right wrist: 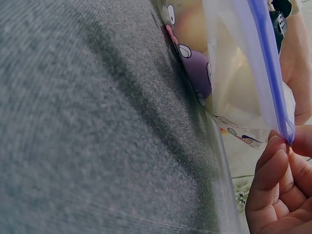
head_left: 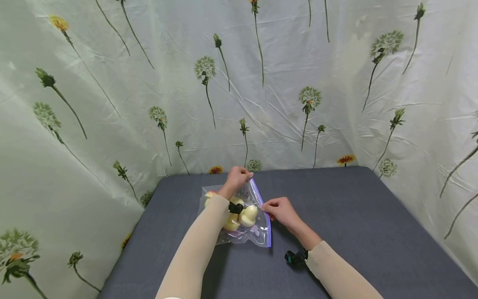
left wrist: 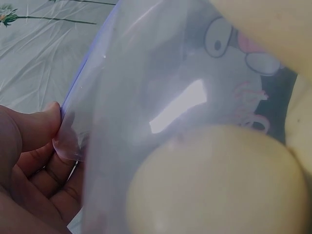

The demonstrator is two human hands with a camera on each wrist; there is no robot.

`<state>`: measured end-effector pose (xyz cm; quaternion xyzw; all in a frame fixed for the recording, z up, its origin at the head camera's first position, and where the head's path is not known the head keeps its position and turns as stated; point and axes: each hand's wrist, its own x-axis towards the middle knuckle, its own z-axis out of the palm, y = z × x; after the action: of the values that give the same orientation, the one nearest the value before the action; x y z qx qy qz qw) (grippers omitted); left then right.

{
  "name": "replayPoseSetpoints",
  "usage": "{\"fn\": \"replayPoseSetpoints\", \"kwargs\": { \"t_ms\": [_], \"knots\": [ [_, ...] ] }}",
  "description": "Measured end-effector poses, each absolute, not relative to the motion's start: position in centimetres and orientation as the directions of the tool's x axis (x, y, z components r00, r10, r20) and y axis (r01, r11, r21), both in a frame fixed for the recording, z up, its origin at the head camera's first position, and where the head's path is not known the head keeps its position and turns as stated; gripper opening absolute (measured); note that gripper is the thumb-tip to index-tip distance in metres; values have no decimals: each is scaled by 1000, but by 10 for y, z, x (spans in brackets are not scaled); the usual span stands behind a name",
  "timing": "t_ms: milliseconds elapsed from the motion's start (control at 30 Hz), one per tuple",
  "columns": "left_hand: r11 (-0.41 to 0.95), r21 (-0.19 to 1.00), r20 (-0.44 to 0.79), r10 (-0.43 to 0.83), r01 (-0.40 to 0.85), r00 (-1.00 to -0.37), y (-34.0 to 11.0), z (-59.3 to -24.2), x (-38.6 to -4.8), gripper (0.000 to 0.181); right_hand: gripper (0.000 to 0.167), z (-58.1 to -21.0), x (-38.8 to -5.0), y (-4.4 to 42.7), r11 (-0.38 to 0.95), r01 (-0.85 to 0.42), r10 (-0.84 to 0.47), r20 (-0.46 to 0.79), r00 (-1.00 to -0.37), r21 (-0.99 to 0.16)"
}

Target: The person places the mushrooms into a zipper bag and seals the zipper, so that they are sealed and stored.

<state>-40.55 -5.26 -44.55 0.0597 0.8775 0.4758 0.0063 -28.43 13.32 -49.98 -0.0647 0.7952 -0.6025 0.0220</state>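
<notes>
A clear zip bag (head_left: pixel 239 237) with a purple zip strip (head_left: pixel 268 232) holds several pale yellow, pear-shaped fruits (head_left: pixel 248 216), some tinged red. My left hand (head_left: pixel 237 177) pinches the far end of the strip between thumb and fingers. In the left wrist view, the left hand (left wrist: pixel 34 161) grips the bag's corner, and one large fruit (left wrist: pixel 219 185) shows through the plastic. Partway along the strip, my right hand (head_left: pixel 281 211) pinches the edge. The right wrist view shows that hand's (right wrist: pixel 280 190) thumb and finger on the purple strip (right wrist: pixel 268 53). My left forearm covers part of the bag.
A dark grey cloth-covered table (head_left: pixel 336 216) lies under the bag. White curtain (head_left: pixel 179 83) printed with dandelions stands along the back and both sides. Each wrist carries a small black camera, the right one (head_left: pixel 296 257) close to the table.
</notes>
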Motion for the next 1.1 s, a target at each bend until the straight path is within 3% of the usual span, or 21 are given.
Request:
{"fn": "replayPoseSetpoints", "kwargs": {
  "t_ms": [467, 667, 900, 1100],
  "knots": [
    [567, 815, 67, 118, 123, -991, -51, -444, -406, 25, 14, -502, -276, 136, 279, -93, -132, 58, -990, -956],
    [574, 808, 79, 114, 131, -990, -50, -442, -406, 25, 14, -475, -254, 133, 288, -98, -149, 57, -987, -953],
    [562, 815, 92, 120, 144, -989, -50, -443, -407, 27, 14, -502, -266, 138, 286, -92, -126, 58, -990, -954],
    [561, 816, 92, 113, 140, -989, -51, -440, -406, 29, 14, -504, -264, 140, 294, -90, -132, 53, -990, -952]
  ]
}}
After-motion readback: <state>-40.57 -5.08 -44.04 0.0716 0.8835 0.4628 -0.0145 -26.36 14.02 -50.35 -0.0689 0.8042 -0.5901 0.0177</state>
